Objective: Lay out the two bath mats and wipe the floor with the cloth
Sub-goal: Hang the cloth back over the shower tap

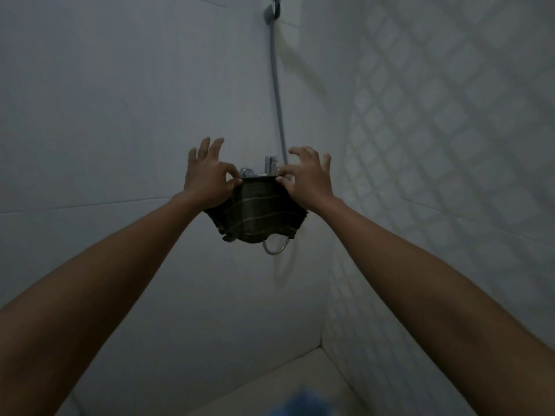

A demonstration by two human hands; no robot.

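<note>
A dark cloth point(255, 214) with thin pale stripes hangs draped over the shower tap point(270, 165) on the wall ahead. My left hand point(207, 178) pinches the cloth's upper left edge between thumb and forefinger, the other fingers spread. My right hand point(306, 178) pinches the upper right edge the same way. Both arms reach forward at about chest height. No bath mat is in view.
A grey shower hose point(277, 94) runs from a wall bracket point(274, 10) down behind the cloth and loops below it. The right wall carries a diamond tile pattern point(450, 130). Pale floor point(285, 382) shows at the bottom, with a blurred blue thing point(303, 405) at the lower edge.
</note>
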